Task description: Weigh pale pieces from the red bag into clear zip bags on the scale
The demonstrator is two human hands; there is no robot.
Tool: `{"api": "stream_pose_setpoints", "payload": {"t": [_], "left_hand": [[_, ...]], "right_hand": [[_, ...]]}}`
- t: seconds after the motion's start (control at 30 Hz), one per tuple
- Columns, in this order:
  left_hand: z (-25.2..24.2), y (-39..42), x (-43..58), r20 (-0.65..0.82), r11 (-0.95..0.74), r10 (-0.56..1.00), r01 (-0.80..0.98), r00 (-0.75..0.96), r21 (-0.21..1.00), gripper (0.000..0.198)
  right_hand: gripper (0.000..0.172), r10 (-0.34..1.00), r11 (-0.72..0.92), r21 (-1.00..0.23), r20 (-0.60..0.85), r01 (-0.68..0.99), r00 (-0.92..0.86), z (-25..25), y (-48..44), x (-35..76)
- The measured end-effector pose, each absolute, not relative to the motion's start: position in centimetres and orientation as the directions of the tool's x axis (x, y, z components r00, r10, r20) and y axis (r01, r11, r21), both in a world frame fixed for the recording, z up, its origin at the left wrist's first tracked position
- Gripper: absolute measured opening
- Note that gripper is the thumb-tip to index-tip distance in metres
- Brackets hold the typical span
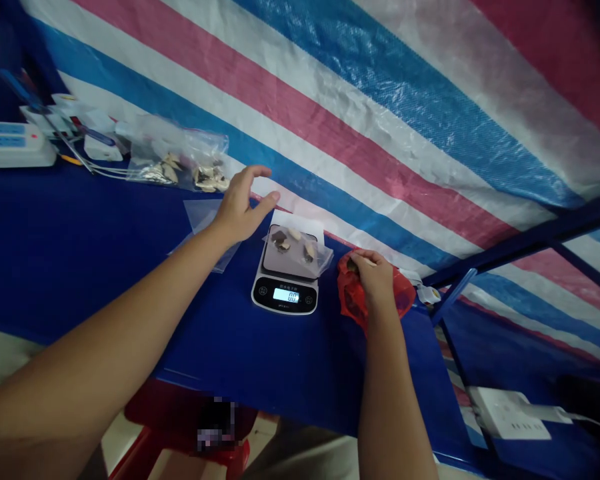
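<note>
A white digital kitchen scale (285, 293) with a black panel stands on the blue table, its display lit and reading 0.0. On its grey platform lies a clear plastic bag (324, 259) with a few dark and pale dried pieces (280, 240), possibly mushroom. My left hand (245, 205) hovers open at the scale's upper left, thumb and fingers apart, holding nothing. To the right of the scale, my right hand (376, 272) is at the mouth of a red plastic bag (349, 297). Its fingers pinch a small dark piece (353, 265); the fingertips are partly hidden.
Filled clear bags (167, 170) rest at the back left, near a white power strip (15, 150) and cables. Flat clear bags (200, 217) lie left of the scale. Striped sheeting (300, 107) rises behind. A metal frame (520, 233) and another power strip (510, 413) are at right.
</note>
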State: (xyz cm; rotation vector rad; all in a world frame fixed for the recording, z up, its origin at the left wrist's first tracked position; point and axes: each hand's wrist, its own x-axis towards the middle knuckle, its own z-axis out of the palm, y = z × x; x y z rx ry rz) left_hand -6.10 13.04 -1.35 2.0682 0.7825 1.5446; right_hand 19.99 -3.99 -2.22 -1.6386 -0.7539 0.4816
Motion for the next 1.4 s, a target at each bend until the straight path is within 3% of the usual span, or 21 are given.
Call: {"api": "stream_pose_setpoints", "payload": {"t": [0.13, 0.27, 0.67, 0.8, 0.93, 1.0, 1.1, 1.2, 1.27, 1.4], "left_hand": [[-4.1, 13.6, -6.2, 0.716, -0.736, 0.665, 0.348, 0.21, 0.581, 0.03], [-5.1, 14.6, -6.0, 0.68, -0.634, 0.731, 0.425, 0.059, 0.646, 0.016], [-6.2, 15.6, -5.7, 0.519, -0.486, 0.855, 0.37, 0.013, 0.792, 0.011], [-6.6, 15.9, -5.5, 0.497, -0.473, 0.868, 0.353, 0.026, 0.808, 0.01], [-6.9, 16.1, -5.4, 0.48, -0.459, 0.877, 0.354, 0.033, 0.815, 0.011], [-6.9, 16.1, -5.3, 0.477, -0.458, 0.878, 0.349, 0.036, 0.817, 0.011], [-7.0, 16.1, -5.3, 0.476, -0.458, 0.879, 0.347, 0.039, 0.818, 0.01], [-7.0, 16.1, -5.3, 0.466, -0.448, 0.884, 0.352, 0.037, 0.822, 0.01], [-7.0, 16.2, -5.3, 0.459, -0.44, 0.888, 0.355, 0.034, 0.825, 0.01], [-7.1, 16.2, -5.3, 0.458, -0.44, 0.888, 0.352, 0.035, 0.826, 0.01]], "right_hand": [[0.02, 0.753, -0.102, -0.98, 0.038, 0.173, 0.657, -1.4, -4.5, 19.9], [0.018, 0.76, -0.14, -0.977, -0.003, 0.16, 0.65, -0.8, -5.0, 19.6], [0.028, 0.839, -0.221, -0.968, -0.126, 0.12, 0.529, 0.0, -5.9, 20.2], [0.025, 0.827, -0.325, -0.908, -0.137, 0.265, 0.545, 0.2, -6.3, 20.6], [0.022, 0.8, -0.508, -0.679, -0.143, 0.531, 0.583, 0.7, -7.0, 21.5], [0.026, 0.774, -0.529, -0.61, -0.062, 0.59, 0.63, 0.9, -7.2, 21.6], [0.024, 0.761, -0.349, -0.782, 0.085, 0.516, 0.643, 1.2, -6.9, 21.0], [0.036, 0.841, -0.091, -0.953, 0.082, 0.289, 0.535, 1.1, -6.4, 20.0], [0.037, 0.868, -0.049, -0.979, 0.058, 0.2, 0.493, 0.9, -6.2, 19.7], [0.025, 0.852, -0.121, -0.972, 0.002, 0.201, 0.523, 0.7, -6.2, 19.6]]}}
